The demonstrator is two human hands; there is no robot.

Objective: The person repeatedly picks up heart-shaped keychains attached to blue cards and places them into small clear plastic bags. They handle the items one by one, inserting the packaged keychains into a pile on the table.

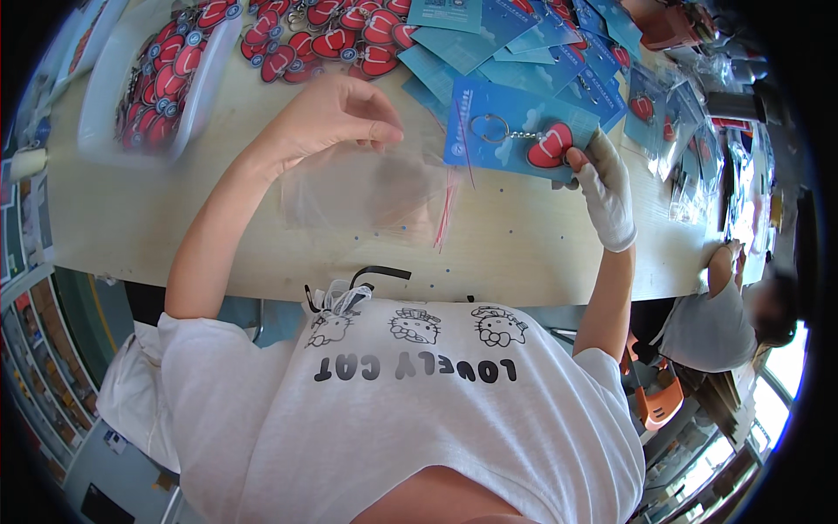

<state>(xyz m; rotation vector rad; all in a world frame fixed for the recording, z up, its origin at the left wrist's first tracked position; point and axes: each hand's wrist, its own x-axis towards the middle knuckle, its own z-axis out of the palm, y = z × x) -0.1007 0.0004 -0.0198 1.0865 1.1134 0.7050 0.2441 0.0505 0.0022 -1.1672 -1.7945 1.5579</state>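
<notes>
Blue card (524,106) runs left-right lengthwise, ring (506,131) left, charm (551,147) right; right hand (606,190) pinches right end, left hand (336,115) at bag (362,189), grip unclear.

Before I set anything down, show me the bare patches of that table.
Free: the table between the white bin, left forearm and near edge; and below the held blue card, between the clear bag and right hand, bar small dots. Crowded: the far side, piled with red keychains and blue cards.

Tbl (541,262): clr bags (358,196), blue cards (463,44), keyrings (380,59), tub (94,113).
</notes>
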